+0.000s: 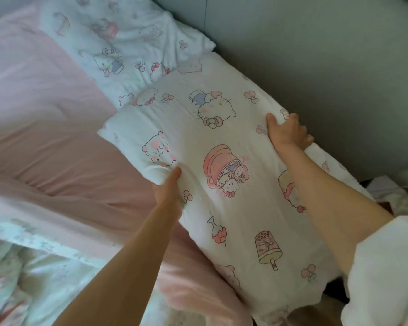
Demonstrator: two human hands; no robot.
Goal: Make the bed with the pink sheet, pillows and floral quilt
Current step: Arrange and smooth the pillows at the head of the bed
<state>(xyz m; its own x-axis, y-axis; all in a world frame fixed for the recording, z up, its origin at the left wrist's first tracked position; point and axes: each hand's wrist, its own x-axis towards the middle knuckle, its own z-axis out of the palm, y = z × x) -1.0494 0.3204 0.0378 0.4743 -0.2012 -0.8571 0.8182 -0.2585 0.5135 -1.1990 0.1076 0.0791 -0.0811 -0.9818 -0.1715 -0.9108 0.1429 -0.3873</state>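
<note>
A white pillow (222,142) printed with pink cartoon cats lies in front of me at the head of the bed. My left hand (167,191) grips its left edge, thumb on top. At the pillow's far right edge, against the headboard, my right hand (289,132) holds it with the fingers curled over. A second pillow (118,43) with the same print lies beyond it at the upper left. The pink sheet (45,118) covers the mattress on the left. The floral quilt (28,267) is bunched at the lower left.
A grey padded headboard (327,67) runs along the right side behind the pillows. White crumpled fabric (400,194) shows at the right edge, past the bed. My right arm wears a pushed-up white sleeve (386,267).
</note>
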